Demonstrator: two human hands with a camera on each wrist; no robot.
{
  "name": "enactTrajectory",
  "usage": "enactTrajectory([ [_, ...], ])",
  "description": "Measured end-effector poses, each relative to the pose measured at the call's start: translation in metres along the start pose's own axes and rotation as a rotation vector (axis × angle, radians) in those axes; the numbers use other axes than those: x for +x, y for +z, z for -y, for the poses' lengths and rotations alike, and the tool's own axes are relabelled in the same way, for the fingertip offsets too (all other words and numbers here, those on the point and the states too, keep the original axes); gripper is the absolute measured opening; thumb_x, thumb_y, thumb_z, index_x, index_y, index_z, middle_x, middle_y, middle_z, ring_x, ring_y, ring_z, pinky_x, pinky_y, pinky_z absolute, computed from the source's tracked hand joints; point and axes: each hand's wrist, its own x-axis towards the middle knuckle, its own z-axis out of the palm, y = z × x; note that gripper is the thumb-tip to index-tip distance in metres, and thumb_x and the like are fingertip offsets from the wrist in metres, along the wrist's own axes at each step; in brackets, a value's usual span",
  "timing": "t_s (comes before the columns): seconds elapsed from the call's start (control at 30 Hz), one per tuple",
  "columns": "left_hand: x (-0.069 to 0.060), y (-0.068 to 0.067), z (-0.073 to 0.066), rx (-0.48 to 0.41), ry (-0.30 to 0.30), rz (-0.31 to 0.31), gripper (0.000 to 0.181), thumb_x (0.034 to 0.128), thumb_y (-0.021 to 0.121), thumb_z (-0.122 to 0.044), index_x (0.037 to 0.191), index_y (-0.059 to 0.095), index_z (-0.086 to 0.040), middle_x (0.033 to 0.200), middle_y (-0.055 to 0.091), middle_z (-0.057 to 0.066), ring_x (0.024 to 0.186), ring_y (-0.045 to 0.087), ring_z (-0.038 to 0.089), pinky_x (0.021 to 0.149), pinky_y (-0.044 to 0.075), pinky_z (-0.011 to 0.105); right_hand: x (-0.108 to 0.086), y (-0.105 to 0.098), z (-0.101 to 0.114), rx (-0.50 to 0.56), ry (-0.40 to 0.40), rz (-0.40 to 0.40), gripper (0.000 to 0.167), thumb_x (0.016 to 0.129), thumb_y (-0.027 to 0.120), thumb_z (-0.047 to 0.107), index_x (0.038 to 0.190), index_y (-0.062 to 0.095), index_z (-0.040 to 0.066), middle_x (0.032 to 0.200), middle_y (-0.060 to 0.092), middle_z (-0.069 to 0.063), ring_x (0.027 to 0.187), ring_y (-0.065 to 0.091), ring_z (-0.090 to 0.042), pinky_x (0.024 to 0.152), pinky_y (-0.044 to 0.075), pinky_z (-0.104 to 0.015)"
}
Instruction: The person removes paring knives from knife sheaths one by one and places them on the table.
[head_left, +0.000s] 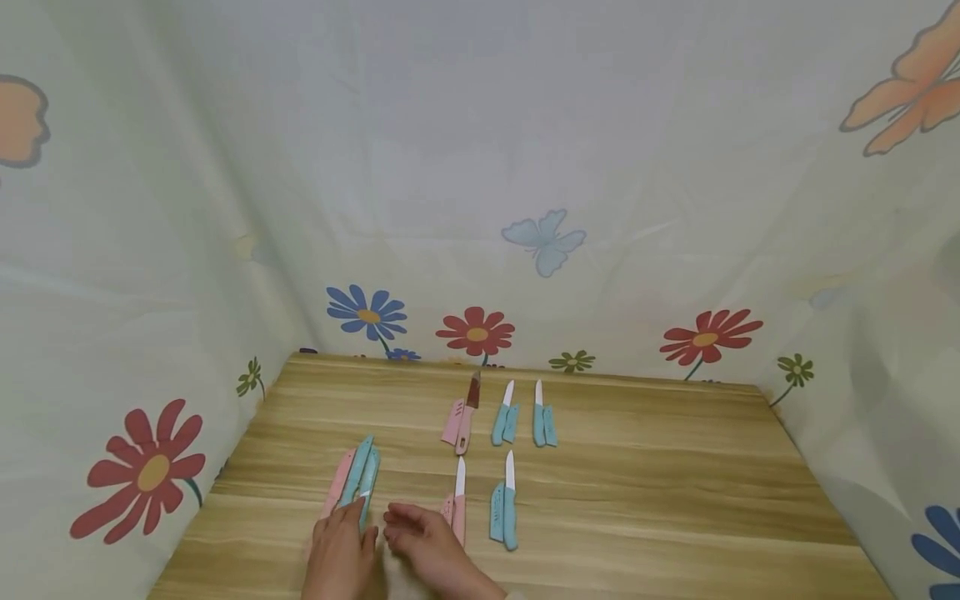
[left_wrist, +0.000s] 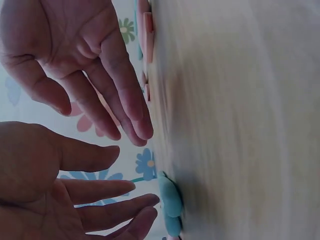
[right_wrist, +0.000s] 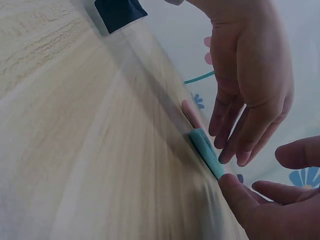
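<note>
My left hand hovers over the near ends of a group of knives at the table's left, fingers loosely extended; the head view does not show whether they touch. That group has a pink knife and two teal knives side by side. To its right, my right hand holds nothing, its palm turned toward the left hand and its fingers relaxed. Partly behind the right hand lies a pink-handled knife with its bare blade pointing away. In the left wrist view, teal handles lie close to the left fingertips.
A teal knife lies beside its sheath. Farther back are a larger pink knife with a pink sheath, and two teal knives with sheaths. Flower-printed cloth surrounds the wooden table.
</note>
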Motion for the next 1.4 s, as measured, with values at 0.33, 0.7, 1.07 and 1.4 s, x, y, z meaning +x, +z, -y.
enactTrajectory([
  [0.33,0.0023,0.0053,0.0047,0.004,-0.026,0.037,0.048,0.0886,0.073,-0.008,0.131,0.062,0.012,0.125,0.064,0.033,0.103,0.060,0.050,0.089,0.052,0.060,0.0006,0.0061,-0.0043,0.050,0.048,0.085,0.046,0.098,0.059,0.001,0.141,0.052,-0.015,0.140,0.059,-0.031,0.127,0.063,-0.036,0.101,0.058,-0.034],
  [0.7,0.0025,0.0067,0.0048,-0.015,-0.019,0.033,0.049,0.0831,0.077,-0.004,0.129,0.064,0.009,0.114,0.065,0.029,0.097,0.066,0.048,0.083,0.056,0.059,0.0013,0.0074,-0.0076,0.060,0.045,0.141,0.051,0.095,0.056,-0.004,0.143,0.047,-0.017,0.144,0.055,-0.033,0.131,0.060,-0.036,0.101,0.059,-0.036],
  [1.07,0.0010,0.0066,0.0036,-0.050,0.004,-0.027,0.055,0.0761,0.074,0.006,0.130,0.063,0.004,0.106,0.065,0.018,0.092,0.068,0.039,0.074,0.056,0.052,-0.0020,0.0034,-0.0050,0.128,0.083,0.137,0.051,0.097,0.055,-0.006,0.145,0.044,-0.018,0.144,0.055,-0.034,0.129,0.062,-0.042,0.100,0.059,-0.036],
  [1.4,0.0017,0.0038,-0.0019,-0.080,-0.033,0.026,0.057,0.0766,0.072,0.008,0.133,0.061,0.005,0.101,0.071,0.016,0.098,0.068,0.039,0.086,0.055,0.056,-0.0039,-0.0010,-0.0060,0.143,0.077,0.134,0.052,0.094,0.057,-0.006,0.145,0.047,-0.015,0.141,0.059,-0.032,0.127,0.064,-0.040,0.099,0.060,-0.033],
])
